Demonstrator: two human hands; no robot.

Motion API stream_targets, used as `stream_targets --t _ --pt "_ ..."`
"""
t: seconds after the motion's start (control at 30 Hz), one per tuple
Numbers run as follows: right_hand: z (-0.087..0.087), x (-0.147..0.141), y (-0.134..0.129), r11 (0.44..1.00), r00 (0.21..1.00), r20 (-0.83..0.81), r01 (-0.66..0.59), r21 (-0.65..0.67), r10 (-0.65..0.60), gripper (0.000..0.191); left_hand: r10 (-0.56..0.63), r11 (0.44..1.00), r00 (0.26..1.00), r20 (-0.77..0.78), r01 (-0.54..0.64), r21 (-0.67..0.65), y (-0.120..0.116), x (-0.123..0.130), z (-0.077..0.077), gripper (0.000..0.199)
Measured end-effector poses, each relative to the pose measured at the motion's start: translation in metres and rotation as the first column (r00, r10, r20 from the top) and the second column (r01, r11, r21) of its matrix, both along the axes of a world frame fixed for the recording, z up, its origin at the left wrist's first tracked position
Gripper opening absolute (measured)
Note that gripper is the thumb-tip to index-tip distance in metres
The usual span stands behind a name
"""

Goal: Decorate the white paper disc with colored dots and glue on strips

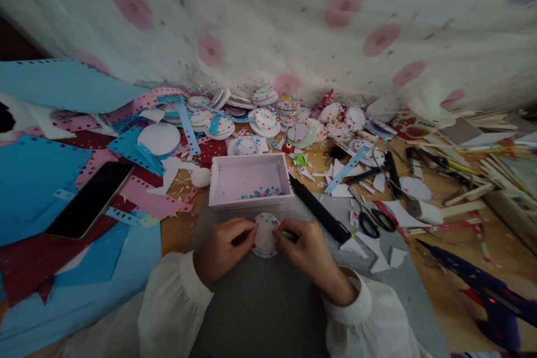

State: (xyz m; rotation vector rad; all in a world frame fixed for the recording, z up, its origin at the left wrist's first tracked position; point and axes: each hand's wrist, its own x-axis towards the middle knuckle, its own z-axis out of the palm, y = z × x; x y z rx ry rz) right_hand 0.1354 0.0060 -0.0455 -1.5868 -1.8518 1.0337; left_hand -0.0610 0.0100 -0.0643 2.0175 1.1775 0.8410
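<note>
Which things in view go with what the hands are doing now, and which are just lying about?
Likely in use:
- dotted disc, at the fingertips of left hand and right hand
- shallow box holding small coloured bits
- grey mat underneath

Apparently lying about:
- phone
- scissors
- glue gun, untouched, red light showing

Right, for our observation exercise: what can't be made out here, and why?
- Head view: most of the slim greenish item is covered by the right hand, so what it is stays unclear.
- Head view: the round disc has its underside facing away from the camera.
- Head view: the small dots are too small and blurred to count.
- Head view: the glue gun has its rear cut off by the right edge.
</note>
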Motion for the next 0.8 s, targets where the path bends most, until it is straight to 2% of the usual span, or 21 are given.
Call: stream_targets --t 0.23,0.33,0.43,0.57,0.63,0.8 --pt "0.0 -0.004 -0.001 1.0 0.999 0.029 -0.017 -0.002 0.017 0.025 0.015 1.0 1.0 -0.007 -0.015 -0.007 0.001 0.001 0.002 0.016" --pt "0.003 -0.003 0.0 0.997 0.997 0.032 -0.069 -0.024 0.069 0.026 0.054 0.998 0.998 0.007 -0.054 -0.032 0.003 0.001 0.004 0.015" --pt "0.009 0.004 0.003 0.991 0.991 0.021 -0.128 -0.024 0.129 0.035 0.078 0.995 0.996 0.036 -0.075 -0.071 0.005 0.002 0.006 0.015" --pt "0.014 0.015 0.008 0.996 0.992 0.098 -0.082 0.029 0.079 0.048 0.04 0.996 0.999 0.032 -0.037 -0.082 0.008 0.001 0.008 0.017" --pt "0.014 0.017 0.01 0.996 0.993 0.104 -0.064 0.055 0.058 0.045 0.024 0.997 0.999 0.04 -0.021 -0.077 0.009 0.001 0.01 0.018" --pt "0.013 0.017 0.011 0.992 0.988 0.096 -0.126 0.019 0.124 0.027 0.06 0.993 0.994 0.093 -0.05 -0.109 0.008 0.0 0.015 0.022"
